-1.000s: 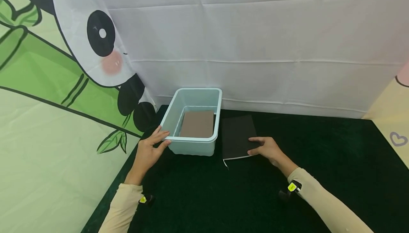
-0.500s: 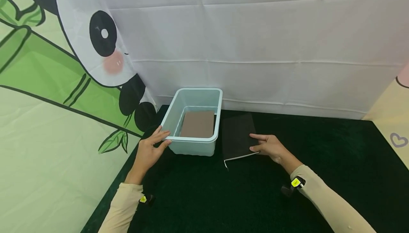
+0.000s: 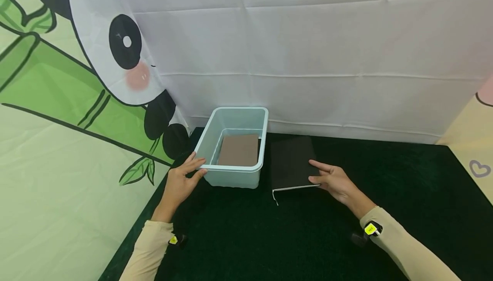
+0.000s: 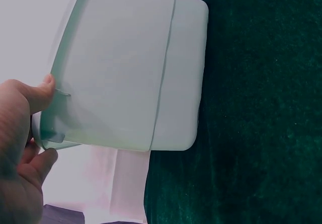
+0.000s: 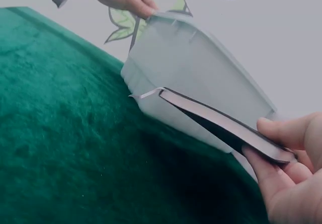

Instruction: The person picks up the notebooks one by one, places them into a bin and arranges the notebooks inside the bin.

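Observation:
My left hand (image 3: 181, 184) grips the near left corner of a pale blue plastic tub (image 3: 231, 176). In the left wrist view the thumb (image 4: 40, 94) and fingers lie either side of the rim. A flat brown-grey rectangle (image 3: 239, 149), like a book cover, lies on the tub's floor. To the right of the tub, my right hand (image 3: 339, 184) pinches a black notebook (image 3: 292, 163) by its near right corner. The right wrist view shows the notebook (image 5: 221, 121) held above the cloth, its page edges facing the camera and a pale ribbon (image 5: 146, 93) hanging from one corner.
A dark green cloth (image 3: 246, 238) covers the table. Behind the tub hangs a white fabric backdrop (image 3: 308, 41), with a panda and bamboo print at left. The table's right edge meets a cream-coloured panel (image 3: 470, 152).
The right hand and the black notebook have shifted slightly right. The notebook tilted, then levelled out. My left hand and the tub have stayed in place.

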`<action>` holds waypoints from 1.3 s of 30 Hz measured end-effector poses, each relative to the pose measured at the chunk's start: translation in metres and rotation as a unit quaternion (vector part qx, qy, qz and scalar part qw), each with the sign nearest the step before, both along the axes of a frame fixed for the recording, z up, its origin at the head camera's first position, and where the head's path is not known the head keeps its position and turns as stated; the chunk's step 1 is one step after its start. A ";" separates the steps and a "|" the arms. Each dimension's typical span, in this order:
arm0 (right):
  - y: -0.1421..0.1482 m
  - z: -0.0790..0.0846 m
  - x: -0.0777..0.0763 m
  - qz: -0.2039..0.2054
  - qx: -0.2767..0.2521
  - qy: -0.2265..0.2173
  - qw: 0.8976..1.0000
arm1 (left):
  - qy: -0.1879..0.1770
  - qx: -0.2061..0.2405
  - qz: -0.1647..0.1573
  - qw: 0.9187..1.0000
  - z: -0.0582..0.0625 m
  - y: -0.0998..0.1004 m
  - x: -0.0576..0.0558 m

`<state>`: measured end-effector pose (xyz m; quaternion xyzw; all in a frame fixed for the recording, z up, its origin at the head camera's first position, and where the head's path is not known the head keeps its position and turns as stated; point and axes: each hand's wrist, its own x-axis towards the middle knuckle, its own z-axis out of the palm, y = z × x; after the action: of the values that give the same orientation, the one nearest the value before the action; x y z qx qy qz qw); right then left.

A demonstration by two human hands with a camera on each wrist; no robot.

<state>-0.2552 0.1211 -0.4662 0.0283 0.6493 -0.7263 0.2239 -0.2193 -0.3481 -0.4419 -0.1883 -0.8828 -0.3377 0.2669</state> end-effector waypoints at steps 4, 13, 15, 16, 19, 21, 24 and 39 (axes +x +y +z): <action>0.007 0.009 0.005 -0.009 -0.032 -0.005 0.999 | -0.002 -0.004 0.004 1.000 0.001 0.001 0.000; 0.020 0.030 0.014 -0.030 -0.106 -0.003 0.994 | -0.004 -0.011 0.004 1.000 0.002 0.002 0.001; 0.022 0.036 0.013 -0.031 -0.116 -0.002 0.993 | -0.002 -0.011 0.003 1.000 0.001 0.002 0.001; 0.023 0.039 0.013 -0.031 -0.118 -0.001 0.993 | -0.002 -0.011 0.003 1.000 0.001 0.002 0.001; 0.024 0.048 0.012 -0.028 -0.120 0.009 0.992 | 0.001 -0.007 0.000 1.000 0.001 0.002 0.000; 0.023 0.055 0.010 -0.023 -0.117 0.020 0.993 | 0.002 -0.006 -0.001 1.000 0.000 0.001 0.000; 0.021 0.064 0.008 -0.020 -0.117 0.031 0.992 | 0.004 -0.004 0.000 1.000 0.000 0.001 -0.001; -0.018 0.110 -0.018 0.030 -0.083 0.068 0.994 | 0.013 -0.008 -0.003 1.000 0.001 0.001 -0.001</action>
<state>-0.2736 0.1035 -0.3565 -0.0591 0.6011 -0.7709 0.2023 -0.2204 -0.3472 -0.4412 -0.1975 -0.8813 -0.3293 0.2754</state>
